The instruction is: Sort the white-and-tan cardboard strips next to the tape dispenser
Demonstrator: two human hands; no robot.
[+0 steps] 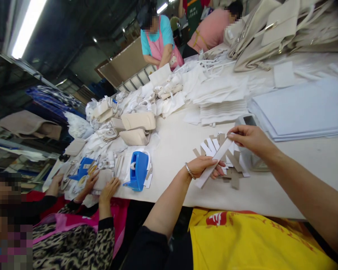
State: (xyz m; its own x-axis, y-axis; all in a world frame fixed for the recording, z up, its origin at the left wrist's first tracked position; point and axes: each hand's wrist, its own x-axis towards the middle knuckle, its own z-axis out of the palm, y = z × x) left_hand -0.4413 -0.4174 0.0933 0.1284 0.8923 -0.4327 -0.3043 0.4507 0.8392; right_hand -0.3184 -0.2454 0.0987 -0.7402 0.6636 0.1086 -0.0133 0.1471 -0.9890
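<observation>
Between my two hands a long white paper strip [216, 162] is held at a slant over the table. My left hand [202, 167], with a bracelet at the wrist, grips its lower part, the thumb on top. At the upper end, my right hand [243, 137] pinches it between thumb and fingers. Under and behind the strip lies a loose pile of short white and grey-brown card strips [233, 165]. Part of that pile is hidden by my hands and the strip.
A blue tape dispenser [138, 170] stands to the left. Stacked white sheets [307, 107] lie at right, beige bags [270, 33] beyond them. Beige folded pieces [138, 122] sit mid-table. Co-workers' hands [108, 191] handle things at the left edge; another person [160, 41] stands across the table.
</observation>
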